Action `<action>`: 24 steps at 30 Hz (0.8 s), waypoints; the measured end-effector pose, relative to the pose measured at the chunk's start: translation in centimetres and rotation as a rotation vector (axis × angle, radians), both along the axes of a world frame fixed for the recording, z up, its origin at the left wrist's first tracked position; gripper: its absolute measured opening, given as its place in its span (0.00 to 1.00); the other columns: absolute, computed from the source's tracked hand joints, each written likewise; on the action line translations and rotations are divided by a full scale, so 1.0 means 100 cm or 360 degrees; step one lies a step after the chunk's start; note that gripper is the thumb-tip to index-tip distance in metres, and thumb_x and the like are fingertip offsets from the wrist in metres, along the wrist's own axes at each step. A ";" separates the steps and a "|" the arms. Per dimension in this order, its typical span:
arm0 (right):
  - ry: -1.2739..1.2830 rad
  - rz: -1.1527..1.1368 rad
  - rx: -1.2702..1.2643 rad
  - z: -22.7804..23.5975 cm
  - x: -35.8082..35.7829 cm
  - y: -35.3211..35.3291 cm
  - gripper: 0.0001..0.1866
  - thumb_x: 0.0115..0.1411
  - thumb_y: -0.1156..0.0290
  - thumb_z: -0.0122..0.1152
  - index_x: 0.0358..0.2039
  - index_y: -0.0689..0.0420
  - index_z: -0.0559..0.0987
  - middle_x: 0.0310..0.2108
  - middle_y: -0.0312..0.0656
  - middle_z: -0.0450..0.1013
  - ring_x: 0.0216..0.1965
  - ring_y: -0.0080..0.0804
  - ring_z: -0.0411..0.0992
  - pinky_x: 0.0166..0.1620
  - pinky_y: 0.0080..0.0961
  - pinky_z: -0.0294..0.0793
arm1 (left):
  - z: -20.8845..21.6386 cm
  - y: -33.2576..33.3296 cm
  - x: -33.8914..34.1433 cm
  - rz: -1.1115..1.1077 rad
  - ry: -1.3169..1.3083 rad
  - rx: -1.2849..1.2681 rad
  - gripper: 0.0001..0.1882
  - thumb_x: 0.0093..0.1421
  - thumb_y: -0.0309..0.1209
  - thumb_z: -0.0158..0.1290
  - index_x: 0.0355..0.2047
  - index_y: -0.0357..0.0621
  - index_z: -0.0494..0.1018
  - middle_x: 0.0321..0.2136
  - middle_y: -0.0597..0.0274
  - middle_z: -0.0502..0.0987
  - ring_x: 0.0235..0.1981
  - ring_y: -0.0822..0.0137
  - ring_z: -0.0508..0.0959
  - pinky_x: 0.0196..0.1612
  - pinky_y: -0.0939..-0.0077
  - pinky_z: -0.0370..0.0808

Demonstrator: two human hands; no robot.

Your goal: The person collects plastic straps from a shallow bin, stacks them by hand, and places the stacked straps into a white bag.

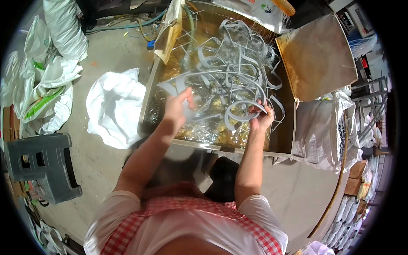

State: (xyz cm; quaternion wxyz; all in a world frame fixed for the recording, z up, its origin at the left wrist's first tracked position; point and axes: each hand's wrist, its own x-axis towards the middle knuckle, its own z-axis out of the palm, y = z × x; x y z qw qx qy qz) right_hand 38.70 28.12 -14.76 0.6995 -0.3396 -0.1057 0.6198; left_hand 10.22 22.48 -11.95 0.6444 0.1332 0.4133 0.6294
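A rectangular tub [148, 100] of brownish, bubbling water stands in front of me, with a tangle of curved grey plastic frames [208, 59] in it. My right hand [261, 117] is closed on a curved grey plastic strip [238, 119] at the tub's near right. At the near left of the tub, my left hand [179, 104] has its fingers bent around a grey plastic piece [169, 88]; both are slightly blurred. Between my hands, thin grey strips arch over the water. Whether both hands hold one connected frame is hard to see.
An open white sack [117, 108] stands left of the tub, near a grey step stool [40, 163]. A stained board [318, 57] leans outward at the tub's right. Below it are a filled white sack [316, 131] and a long thin stick [335, 195]. Hoses [123, 27] lie behind.
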 end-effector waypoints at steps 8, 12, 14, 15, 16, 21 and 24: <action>0.0409 0.0212 0.0133 -0.004 0.000 -0.006 0.09 0.40 0.69 0.53 0.24 0.58 0.70 0.19 0.37 0.65 0.18 0.24 0.59 0.24 0.22 0.58 | -0.033 0.021 -0.032 0.0402 -0.0584 0.0020 0.10 0.57 0.31 0.47 0.21 0.44 0.62 0.15 0.65 0.62 0.17 0.71 0.64 0.23 0.77 0.63; 0.0610 -0.0341 0.0130 -0.021 0.018 -0.008 0.05 0.41 0.72 0.48 0.21 0.58 0.69 0.18 0.38 0.65 0.19 0.25 0.59 0.26 0.24 0.58 | -0.016 0.017 -0.023 0.0363 -0.0517 -0.0080 0.08 0.57 0.31 0.48 0.24 0.42 0.63 0.15 0.67 0.62 0.16 0.74 0.63 0.20 0.78 0.63; 0.0707 -0.0406 0.0039 -0.018 0.012 -0.005 0.06 0.41 0.72 0.48 0.22 0.59 0.70 0.19 0.39 0.66 0.20 0.28 0.61 0.29 0.26 0.60 | -0.014 0.006 -0.004 0.0121 0.0028 -0.0159 0.06 0.55 0.27 0.51 0.29 0.38 0.67 0.17 0.66 0.66 0.16 0.73 0.66 0.18 0.77 0.65; 0.0767 -0.0425 -0.0067 -0.010 0.003 -0.004 0.07 0.40 0.73 0.48 0.22 0.59 0.71 0.20 0.40 0.67 0.21 0.30 0.62 0.31 0.27 0.62 | -0.012 0.000 0.006 -0.0009 0.0089 -0.0134 0.08 0.56 0.30 0.51 0.32 0.37 0.68 0.19 0.63 0.68 0.17 0.70 0.69 0.21 0.76 0.67; 0.0703 -0.0440 -0.0074 0.000 -0.012 -0.007 0.09 0.39 0.73 0.48 0.24 0.59 0.71 0.22 0.40 0.68 0.25 0.33 0.65 0.33 0.28 0.63 | -0.008 -0.006 0.014 -0.0140 0.0151 -0.0117 0.11 0.57 0.33 0.50 0.35 0.36 0.69 0.21 0.60 0.71 0.18 0.67 0.71 0.23 0.75 0.70; 0.0527 0.0331 0.0321 -0.008 -0.066 -0.018 0.22 0.36 0.76 0.51 0.38 0.57 0.67 0.31 0.38 0.68 0.36 0.32 0.66 0.48 0.32 0.65 | 0.006 -0.002 0.028 -0.0576 -0.0368 -0.0320 0.20 0.58 0.40 0.49 0.42 0.35 0.66 0.32 0.55 0.73 0.29 0.64 0.74 0.30 0.74 0.71; 0.0363 0.0559 0.0144 0.011 -0.116 -0.038 0.18 0.39 0.77 0.54 0.35 0.54 0.69 0.27 0.34 0.68 0.32 0.29 0.66 0.46 0.28 0.64 | -0.022 0.006 0.021 -0.0304 -0.0643 -0.0378 0.21 0.58 0.41 0.49 0.43 0.35 0.66 0.34 0.54 0.72 0.32 0.66 0.73 0.31 0.75 0.70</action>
